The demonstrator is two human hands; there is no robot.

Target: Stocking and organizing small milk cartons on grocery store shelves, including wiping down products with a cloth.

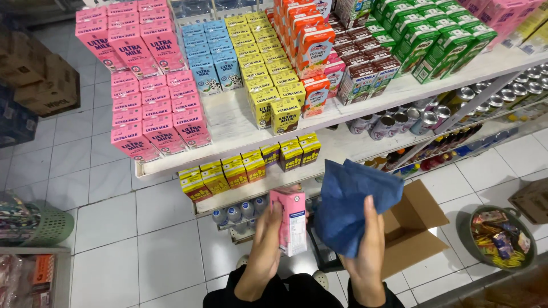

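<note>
Now holding a pink carton (292, 221) upright in the left hand (264, 251), grip clenched round it; right hand (365, 251) gripping a blue cloth (351, 205), below the white shelf (228, 122).

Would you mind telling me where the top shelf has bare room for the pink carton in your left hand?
A bare strip of white shelf lies between the pink cartons and the yellow cartons, in front of the blue cartons. Right of the yellow ones, cartons stand packed together.
</note>
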